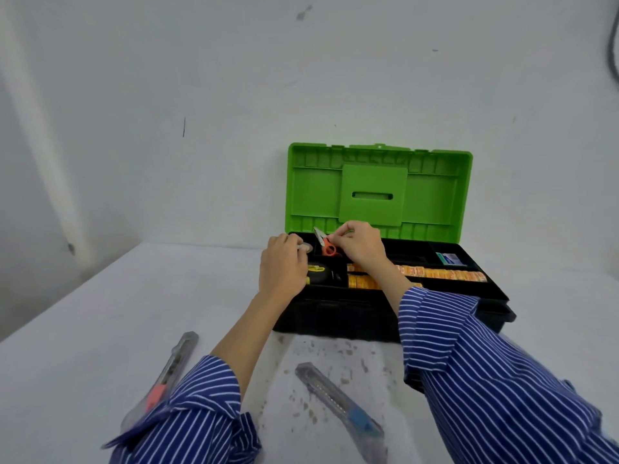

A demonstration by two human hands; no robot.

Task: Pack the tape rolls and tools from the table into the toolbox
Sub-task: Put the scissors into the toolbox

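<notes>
Two utility knives (338, 396) on table (100, 313), one toolbox (378, 316), left hand (283, 262) fingers holding tape roll (305, 248), right hand's (356, 244) unclear

Both arms reach forward, left hand (283, 262) and right hand (356, 244) curled, fingers pinched.

A big white wall (234, 78) stands behind a white table (100, 296). The wall has small dark spots and one thin dark scratch. A pale pipe (40, 135) runs slanting down its left side. A black cable (613, 38) hangs in the top right corner. The table's near part is dotted with dirty grey specks. The light is soft and even.
</notes>
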